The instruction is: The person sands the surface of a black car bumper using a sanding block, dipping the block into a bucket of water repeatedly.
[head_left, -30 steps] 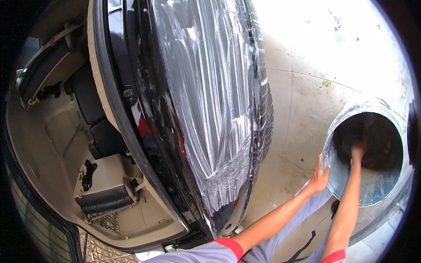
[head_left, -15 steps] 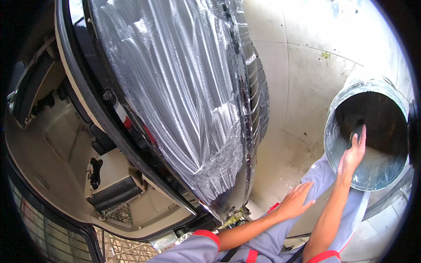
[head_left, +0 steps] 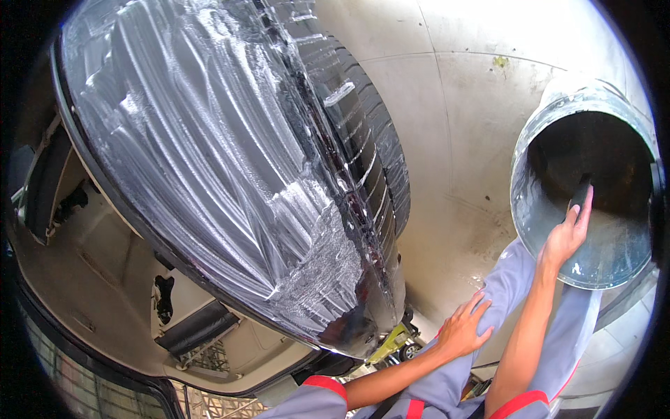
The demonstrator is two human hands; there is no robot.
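My right hand (head_left: 569,234) grips a dark flat pad or block (head_left: 583,190) inside a grey, smeared metal bucket (head_left: 579,269), fingers pressed along it. The bucket's deeper interior is dark, its contents unclear. My left hand (head_left: 462,328) rests on my grey-trousered leg (head_left: 508,276), fingers apart and holding nothing. Left of the bucket, a dark car panel (head_left: 195,140) is covered in streaky white foam or paste, with a rougher patch low down toward the right.
A tyre (head_left: 387,174) lies along the panel's right edge. The open car interior, with a folded beige-and-black seat (head_left: 195,325), occupies the lower left. Stained tiled floor (head_left: 460,105) is between car and bucket. A yellow-green wheeled object (head_left: 387,342) sits beneath the car's rear.
My left hand has left the bucket's rim for my leg. My right hand has come up from deep inside the bucket, showing the dark pad. The view has shifted, turning the panel.
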